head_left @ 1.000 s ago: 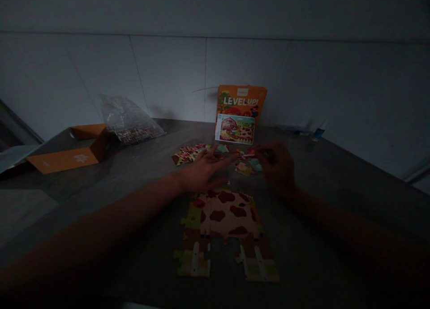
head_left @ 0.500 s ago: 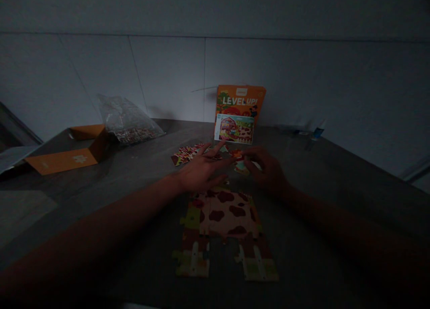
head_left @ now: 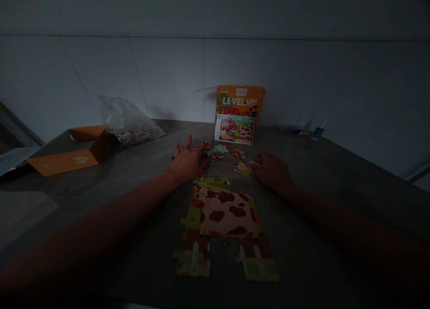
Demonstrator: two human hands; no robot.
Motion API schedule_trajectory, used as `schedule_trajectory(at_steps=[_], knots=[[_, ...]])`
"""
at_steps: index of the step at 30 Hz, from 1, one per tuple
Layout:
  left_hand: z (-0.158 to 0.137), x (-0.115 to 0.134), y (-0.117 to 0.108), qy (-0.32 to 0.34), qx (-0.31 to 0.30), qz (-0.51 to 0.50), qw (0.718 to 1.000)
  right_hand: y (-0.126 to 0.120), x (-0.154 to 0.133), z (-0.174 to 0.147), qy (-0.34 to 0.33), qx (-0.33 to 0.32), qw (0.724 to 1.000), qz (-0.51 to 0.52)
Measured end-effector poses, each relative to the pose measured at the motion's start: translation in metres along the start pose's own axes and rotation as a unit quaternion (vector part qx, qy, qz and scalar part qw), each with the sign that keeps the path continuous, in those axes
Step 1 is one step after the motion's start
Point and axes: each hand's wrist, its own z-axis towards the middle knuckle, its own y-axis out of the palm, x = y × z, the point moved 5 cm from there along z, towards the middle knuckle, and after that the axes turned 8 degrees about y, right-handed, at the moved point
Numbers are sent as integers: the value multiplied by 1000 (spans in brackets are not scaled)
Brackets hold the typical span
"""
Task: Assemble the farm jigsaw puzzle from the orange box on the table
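Observation:
My left hand [head_left: 189, 164] is over the loose puzzle pieces [head_left: 220, 149], fingers spread, covering part of the pile. To the right, my right hand [head_left: 274, 172] has thumb and fingers closed around the edge of a puzzle piece [head_left: 256, 162] on the table; the hand partly hides it. Two more pieces lie between the hands, a reddish piece [head_left: 238, 154] and a light one with green [head_left: 242, 169]. Nearer to me is a partly joined puzzle [head_left: 228, 212] showing a spotted cow, with a gap between two fence parts at its near edge.
An orange box [head_left: 240, 94] with a farm picture card [head_left: 235, 129] leaning on it stands by the wall. On the left are an open orange box tray [head_left: 63, 159] and a clear bag [head_left: 131, 121] of pieces. A small blue-labelled bottle [head_left: 318, 132] is at right. The light is dim.
My hands have moved apart: the left went left over the pile, the right slid right to a piece. The middle pieces and the cow puzzle's top edge are now uncovered.

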Motion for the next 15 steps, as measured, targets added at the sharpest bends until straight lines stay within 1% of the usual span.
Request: schedule_trajectory(at_steps=[4,7,11,15], knots=[[0,0,0,1,-2,-7,1000,-1,-1,3,-9,4,1000,17],[0,2,-2,13,13,-19,1000,1,2,7,3,-21,999,39],[0,8,-5,54,38,-25,997,2,4,10,28,-58,997,52],[-1,17,-7,106,35,-32,993,4,5,11,31,-78,994,77]])
